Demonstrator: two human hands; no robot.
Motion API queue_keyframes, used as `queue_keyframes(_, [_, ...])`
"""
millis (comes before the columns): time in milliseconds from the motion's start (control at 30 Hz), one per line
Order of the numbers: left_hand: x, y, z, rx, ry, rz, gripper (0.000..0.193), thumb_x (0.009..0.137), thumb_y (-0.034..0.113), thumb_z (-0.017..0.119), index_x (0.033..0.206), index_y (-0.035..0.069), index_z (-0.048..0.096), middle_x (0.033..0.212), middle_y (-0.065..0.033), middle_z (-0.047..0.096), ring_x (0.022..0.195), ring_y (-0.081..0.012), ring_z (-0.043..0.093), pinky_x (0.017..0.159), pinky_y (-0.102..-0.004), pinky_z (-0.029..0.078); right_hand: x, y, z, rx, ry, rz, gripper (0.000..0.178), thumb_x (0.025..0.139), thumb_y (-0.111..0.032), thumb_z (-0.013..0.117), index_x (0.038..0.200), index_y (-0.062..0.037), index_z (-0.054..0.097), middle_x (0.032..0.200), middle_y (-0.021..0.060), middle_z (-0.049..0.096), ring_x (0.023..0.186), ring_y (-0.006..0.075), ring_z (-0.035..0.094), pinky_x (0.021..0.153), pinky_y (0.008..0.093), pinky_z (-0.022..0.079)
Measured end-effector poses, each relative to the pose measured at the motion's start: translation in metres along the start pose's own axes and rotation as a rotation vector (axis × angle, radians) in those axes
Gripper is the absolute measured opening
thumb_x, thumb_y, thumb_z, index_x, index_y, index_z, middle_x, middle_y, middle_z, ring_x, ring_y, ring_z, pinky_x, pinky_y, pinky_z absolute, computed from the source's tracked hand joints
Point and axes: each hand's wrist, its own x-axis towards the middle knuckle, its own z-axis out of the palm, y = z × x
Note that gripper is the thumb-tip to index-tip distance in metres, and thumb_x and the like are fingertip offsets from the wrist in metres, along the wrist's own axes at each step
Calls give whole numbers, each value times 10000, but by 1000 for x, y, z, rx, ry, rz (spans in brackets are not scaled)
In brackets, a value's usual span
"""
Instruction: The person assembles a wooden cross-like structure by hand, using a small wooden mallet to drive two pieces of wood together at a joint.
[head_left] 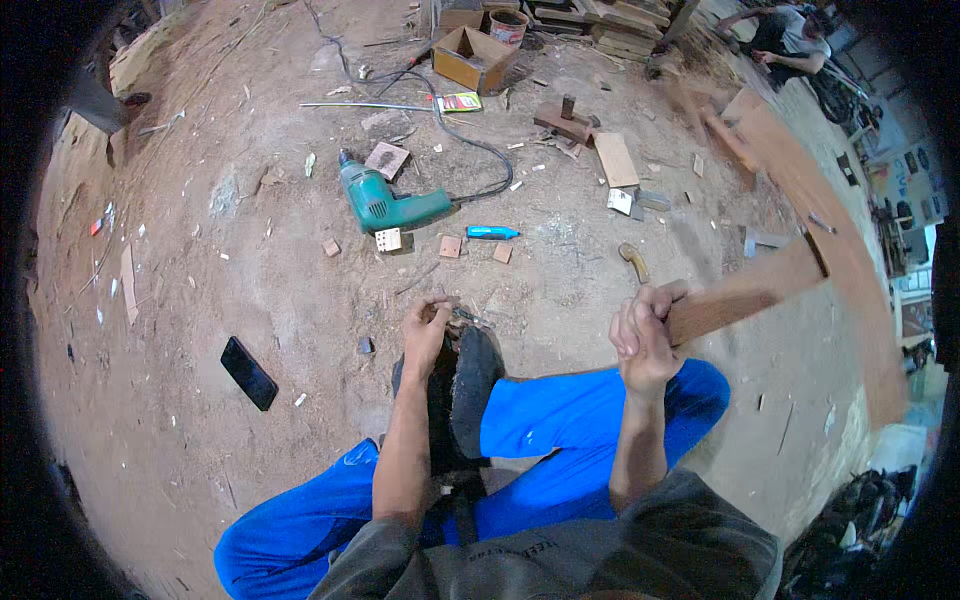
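My left hand [425, 335] is closed at the top of a dark, rough-edged object [476, 385] between my legs. Its fingers pinch a small greyish thing that I cannot make out. On the right, my raised right hand [645, 335] is wrapped round the near end of a flat brown wooden board [745, 295]. The board slants up to the right and its far end looks dark. Close to that hand, a curved tan wooden piece [634, 262] lies on the ground. Small square wooden pieces [450, 246] and a blue marker [492, 232] lie ahead of my left hand.
A green power drill [390, 205] with a dark cord lies ahead. A black phone [249, 373] is at left. Farther off are a wooden box [472, 60], a wood block with an upright peg [566, 122] and a pale board [616, 160]. Another person [790, 45] sits at far right.
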Motion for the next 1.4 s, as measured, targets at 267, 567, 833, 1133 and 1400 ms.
queue_keyframes(267, [12,-32,-13,-85,-11,33,156,904,78,652,1042,8,662,909,-38,678,818,-102,615,731,-251,498,8,-13,10,-4,272,668,140,866,-28,526,965,-108,469,702,-21,397,476,41,353,398,181,302])
queue_keyframes(567, [5,-15,-5,35,27,99,151,898,85,659,1032,15,667,894,-27,670,815,-92,602,720,-247,481,0,-18,4,138,119,358,108,930,-7,503,974,-93,456,667,-12,380,441,58,356,382,202,301])
queue_keyframes(833, [8,-24,-8,-88,-22,47,123,922,95,652,1020,21,659,885,-33,678,765,-88,609,686,-247,493,3,-16,9,-50,187,323,110,937,-15,473,974,-113,441,638,-27,371,419,45,316,357,195,278])
queue_keyframes(1133, [11,-24,-9,-37,-13,29,146,921,109,654,1031,14,653,892,-35,683,782,-107,618,697,-263,500,-3,-6,7,118,120,452,180,898,6,553,986,-105,441,655,0,412,444,65,381,364,224,332])
queue_keyframes(1400, [5,-13,-7,-65,-48,30,154,931,86,622,1059,2,640,989,-90,714,889,-130,652,782,-275,523,0,2,-8,319,-10,424,164,905,0,522,978,-110,424,659,6,396,449,80,380,387,221,315])
